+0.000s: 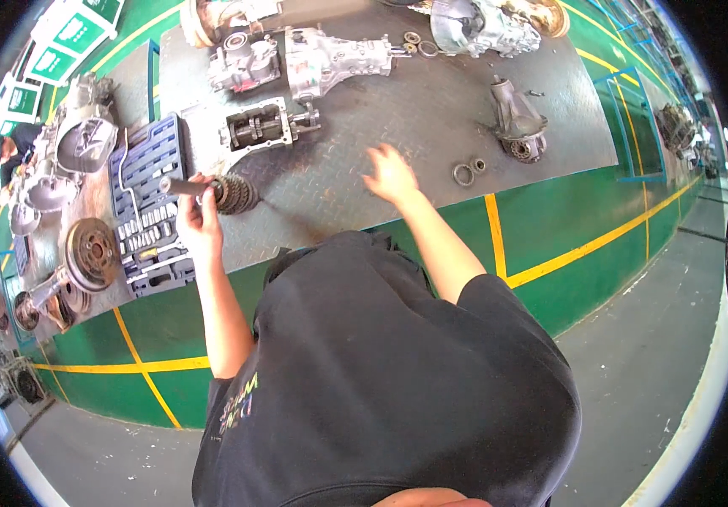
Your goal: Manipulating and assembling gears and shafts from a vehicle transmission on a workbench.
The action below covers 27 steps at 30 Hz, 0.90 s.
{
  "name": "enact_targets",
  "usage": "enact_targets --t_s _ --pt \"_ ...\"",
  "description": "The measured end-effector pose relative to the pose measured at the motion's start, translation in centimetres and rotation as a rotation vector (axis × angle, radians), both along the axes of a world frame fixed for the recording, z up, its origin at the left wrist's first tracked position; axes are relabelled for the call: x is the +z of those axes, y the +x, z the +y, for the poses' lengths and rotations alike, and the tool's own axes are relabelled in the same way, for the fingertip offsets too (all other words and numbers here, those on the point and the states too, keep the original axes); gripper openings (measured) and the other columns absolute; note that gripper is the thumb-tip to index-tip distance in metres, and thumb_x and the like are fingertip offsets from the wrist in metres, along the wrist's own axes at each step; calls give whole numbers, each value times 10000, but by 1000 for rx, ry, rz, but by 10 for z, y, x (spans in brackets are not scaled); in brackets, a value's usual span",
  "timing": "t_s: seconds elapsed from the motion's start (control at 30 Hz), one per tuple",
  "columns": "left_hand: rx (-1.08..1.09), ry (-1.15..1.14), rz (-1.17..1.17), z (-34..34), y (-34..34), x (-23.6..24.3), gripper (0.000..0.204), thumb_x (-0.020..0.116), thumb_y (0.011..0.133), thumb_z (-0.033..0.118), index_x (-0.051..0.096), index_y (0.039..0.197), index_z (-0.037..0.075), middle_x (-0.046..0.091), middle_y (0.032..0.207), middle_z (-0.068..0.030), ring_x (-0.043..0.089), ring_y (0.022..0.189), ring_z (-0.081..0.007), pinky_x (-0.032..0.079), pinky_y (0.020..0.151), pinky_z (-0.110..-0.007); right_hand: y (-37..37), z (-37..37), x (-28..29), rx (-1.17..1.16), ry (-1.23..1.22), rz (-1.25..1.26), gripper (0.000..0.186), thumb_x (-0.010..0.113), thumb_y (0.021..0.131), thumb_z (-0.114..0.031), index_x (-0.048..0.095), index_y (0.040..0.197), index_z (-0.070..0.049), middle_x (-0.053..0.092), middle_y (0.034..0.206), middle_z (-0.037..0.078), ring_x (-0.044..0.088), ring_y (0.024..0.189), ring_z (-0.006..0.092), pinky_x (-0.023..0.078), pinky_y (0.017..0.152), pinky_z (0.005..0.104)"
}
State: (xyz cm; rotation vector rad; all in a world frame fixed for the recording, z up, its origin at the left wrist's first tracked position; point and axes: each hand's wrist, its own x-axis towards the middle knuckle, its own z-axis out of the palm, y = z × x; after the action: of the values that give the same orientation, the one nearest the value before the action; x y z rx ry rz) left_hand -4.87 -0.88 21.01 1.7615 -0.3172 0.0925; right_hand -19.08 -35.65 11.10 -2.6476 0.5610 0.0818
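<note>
The gear shaft [216, 193] sits in the left hand [197, 221], gripped near its gears and lifted just above the steel plate [364, 169], its bare end pointing left over the socket set [151, 203]. Held level like this, its gears stay off the plate. The right hand [391, 175] is empty, fingers spread, hovering over bare plate. Just beyond the shaft lies an open gearbox case [258, 128], its gears exposed. Two rings [468, 171] lie to the right, near a cone-shaped housing [516, 122].
</note>
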Motion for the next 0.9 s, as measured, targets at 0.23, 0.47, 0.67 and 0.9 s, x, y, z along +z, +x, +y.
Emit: enact_targets --t_s 0.23,0.47,0.67,0.9 --pt "39 -79 -6 -2 0 -3 293 542 1025 15 593 1310 -31 689 1195 -110 625 1126 -175 465 1037 -332 -95 -147 -61 -916 86 413 908 810 791 -433 361 1528 -151 372 1552 186 459 1376 403 452 1103 503" --pt "99 55 -23 -2 -3 5 275 546 1031 67 613 1281 -27 677 1230 -120 623 1151 -206 455 1059 -361 -101 -174 -101 -1098 118 459 998 816 731 -597 405 1447 -36 473 1448 163 491 1351 349 497 1060 474" --pt "101 89 57 -13 -8 14 290 542 1033 60 611 1302 -25 668 1274 -119 616 1156 -186 451 1050 -336 -105 -179 -127 -1091 49 372 933 844 667 -585 531 1324 -1 560 1330 225 625 1181 389 547 974 501" --pt "14 41 -19 -29 -9 14 189 632 967 41 677 1145 -4 703 1121 -88 649 1010 -166 500 948 -310 -50 -83 -104 -454 703 -222 596 904 689 -299 677 1090 78 710 988 118 671 954 230 538 864 403"
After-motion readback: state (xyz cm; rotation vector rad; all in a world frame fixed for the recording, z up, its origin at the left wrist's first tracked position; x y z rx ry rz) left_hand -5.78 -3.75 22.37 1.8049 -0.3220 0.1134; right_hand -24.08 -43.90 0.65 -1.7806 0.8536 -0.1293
